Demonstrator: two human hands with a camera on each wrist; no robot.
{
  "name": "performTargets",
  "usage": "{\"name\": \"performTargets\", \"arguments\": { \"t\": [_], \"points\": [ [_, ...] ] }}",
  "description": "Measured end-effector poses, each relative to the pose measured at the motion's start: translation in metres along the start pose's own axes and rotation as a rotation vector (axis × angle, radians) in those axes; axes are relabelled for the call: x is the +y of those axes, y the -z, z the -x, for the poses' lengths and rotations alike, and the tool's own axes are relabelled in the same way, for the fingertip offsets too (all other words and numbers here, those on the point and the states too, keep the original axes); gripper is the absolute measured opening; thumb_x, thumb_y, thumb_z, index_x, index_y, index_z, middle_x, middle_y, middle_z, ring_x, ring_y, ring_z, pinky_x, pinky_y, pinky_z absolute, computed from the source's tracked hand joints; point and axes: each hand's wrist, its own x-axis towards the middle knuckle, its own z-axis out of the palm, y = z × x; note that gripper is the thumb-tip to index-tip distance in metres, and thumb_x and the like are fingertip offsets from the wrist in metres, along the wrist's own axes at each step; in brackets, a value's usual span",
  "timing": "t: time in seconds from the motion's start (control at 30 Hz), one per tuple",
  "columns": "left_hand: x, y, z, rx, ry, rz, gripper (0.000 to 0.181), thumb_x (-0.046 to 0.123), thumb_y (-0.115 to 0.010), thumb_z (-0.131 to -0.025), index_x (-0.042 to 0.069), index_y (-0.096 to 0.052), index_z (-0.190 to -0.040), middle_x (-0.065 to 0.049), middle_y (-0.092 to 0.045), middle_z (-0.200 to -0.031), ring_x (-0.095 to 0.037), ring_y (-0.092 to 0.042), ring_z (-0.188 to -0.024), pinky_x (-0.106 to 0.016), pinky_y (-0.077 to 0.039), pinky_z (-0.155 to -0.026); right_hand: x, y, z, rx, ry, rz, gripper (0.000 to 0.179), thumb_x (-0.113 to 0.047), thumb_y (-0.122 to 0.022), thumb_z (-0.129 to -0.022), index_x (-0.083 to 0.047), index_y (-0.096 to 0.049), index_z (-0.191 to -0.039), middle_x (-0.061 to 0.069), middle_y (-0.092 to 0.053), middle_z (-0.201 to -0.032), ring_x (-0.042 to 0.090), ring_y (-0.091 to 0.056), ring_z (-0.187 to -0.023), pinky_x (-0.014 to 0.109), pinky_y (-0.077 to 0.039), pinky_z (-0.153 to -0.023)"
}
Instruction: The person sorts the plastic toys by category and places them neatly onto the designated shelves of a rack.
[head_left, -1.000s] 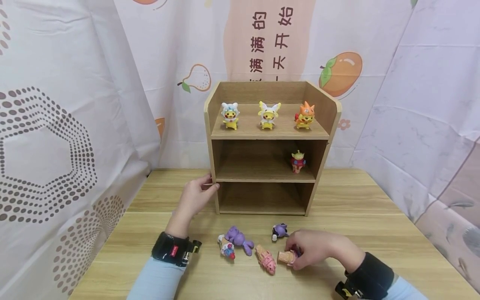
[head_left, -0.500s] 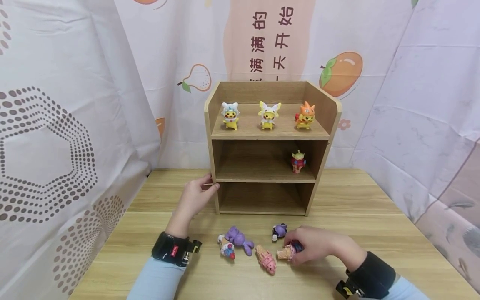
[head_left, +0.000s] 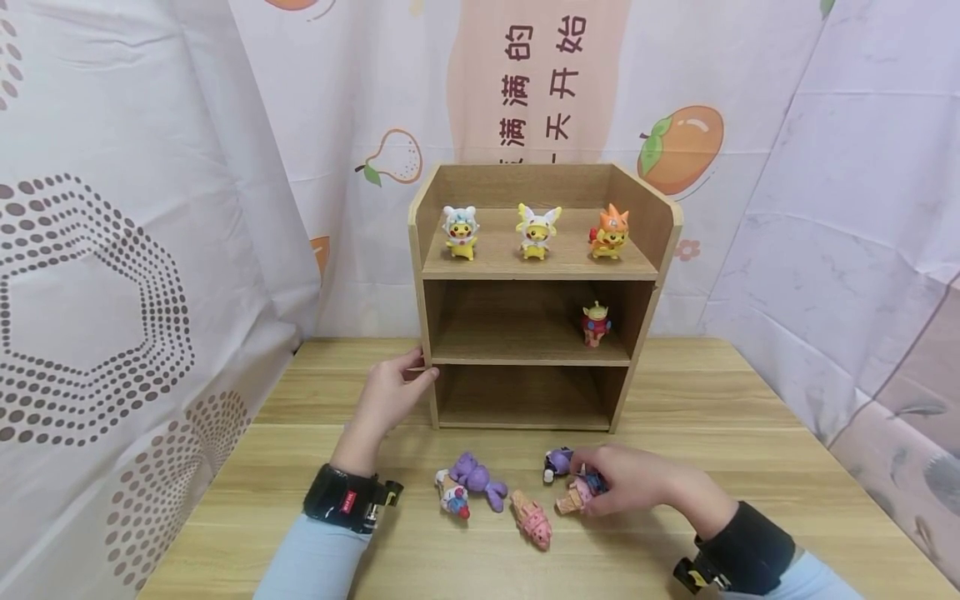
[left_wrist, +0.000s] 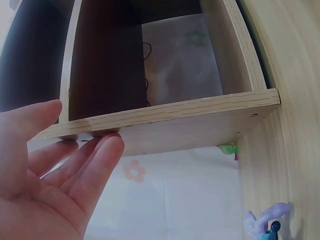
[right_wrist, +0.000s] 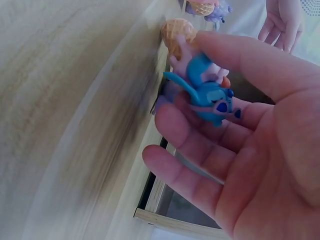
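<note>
My right hand [head_left: 630,479] holds a small ice-cream-cone figurine [head_left: 572,498] low over the table. In the right wrist view the figurine shows a blue big-eared character [right_wrist: 212,100] on a tan waffle cone [right_wrist: 176,34], between thumb and fingers. A purple-and-dark figurine [head_left: 558,463] lies right beside those fingertips. My left hand [head_left: 390,392] grips the left side panel of a wooden shelf [head_left: 525,362]. In the left wrist view the thumb is at the panel's front edge [left_wrist: 190,111] and the fingertips touch its outer face.
Lying on the table [head_left: 300,433] are a pink cone figurine [head_left: 534,520], a purple figurine [head_left: 480,477] and a white-and-red cone figurine [head_left: 453,497]. Three yellow figurines in costumes, one in the middle [head_left: 536,233], stand on the top shelf. A green-headed figurine [head_left: 596,323] stands on the middle shelf.
My right hand has shifted slightly away from me, with the cone figurine turning a little and nearing the purple-and-dark one. The left hand stays on the shelf.
</note>
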Motion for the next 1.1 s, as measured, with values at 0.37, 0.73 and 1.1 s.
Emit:
{"name": "performTargets", "arguments": {
  "t": [0.37,0.73,1.1],
  "points": [
    [0.0,0.0001,0.0005,0.002,0.003,-0.002,0.056,0.028,-0.072,-0.096,-0.001,-0.057,-0.142,-0.02,-0.068,-0.127,-0.03,-0.071,-0.106,-0.042,-0.059,-0.089,0.0028,0.001,0.0001,0.059,0.047,0.012,0.028,-0.024,-0.083,-0.079,-0.023,-0.063,-0.098,-0.014,-0.057,-0.086,0.003,-0.053,-0.077,0.023,-0.047,-0.067],
    [0.0001,-0.0002,0.0005,0.0,0.014,0.0,0.056,0.028,-0.072,-0.096,-0.001,-0.057,-0.142,-0.019,-0.068,-0.127,-0.03,-0.071,-0.106,-0.043,-0.059,-0.089,-0.0002,0.0053,0.0003,0.073,0.039,0.064,0.03,-0.02,-0.081,-0.08,-0.017,-0.068,-0.106,-0.013,-0.059,-0.096,0.002,-0.054,-0.076,0.023,-0.047,-0.067],
    [-0.0001,-0.0001,0.0,-0.001,0.014,-0.002,0.056,0.028,-0.072,-0.096,-0.001,-0.057,-0.142,-0.019,-0.068,-0.127,-0.03,-0.071,-0.106,-0.042,-0.059,-0.089,-0.005,0.0021,-0.0017,0.095,0.077,0.065,0.035,-0.016,-0.08,-0.078,-0.012,-0.07,-0.112,-0.011,-0.057,-0.097,0.001,-0.053,-0.072,0.02,-0.047,-0.063]
  ]
}}
